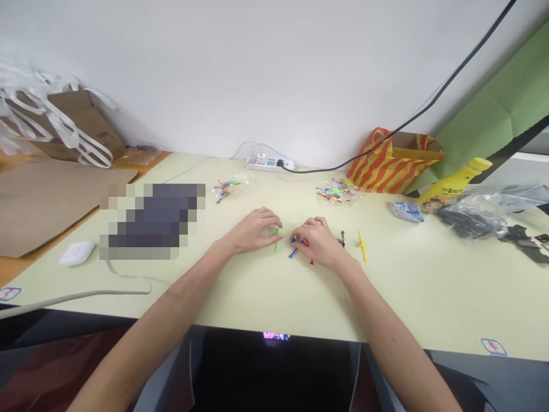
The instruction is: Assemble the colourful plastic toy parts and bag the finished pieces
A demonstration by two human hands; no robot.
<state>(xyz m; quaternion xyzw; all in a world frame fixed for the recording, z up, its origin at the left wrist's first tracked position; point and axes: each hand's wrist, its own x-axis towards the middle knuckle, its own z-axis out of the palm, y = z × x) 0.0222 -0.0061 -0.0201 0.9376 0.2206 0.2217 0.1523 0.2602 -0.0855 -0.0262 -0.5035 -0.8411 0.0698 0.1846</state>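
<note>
My left hand [257, 230] rests low over the table with the fingers curved and the thumb apart from them. At its thumb tip a thin green plastic stick [277, 246] lies on the tabletop. My right hand [318, 241] is bent down beside it, thumb and fingertips closed around a small blue plastic piece [293, 252]; the fingers hide part of it. A red piece [311, 262] shows under the right palm. Just right of that hand lie a black piece [342, 239] and a yellow stick-like piece [362, 246].
Clear bags of coloured plastic pieces [229, 187] [337, 193] lie farther back. A power strip [268, 165] sits against the wall. On the right stand a striped bag [386, 169] and a yellow bottle [450, 186]. A white case [77, 253] and a cable [94, 293] are left.
</note>
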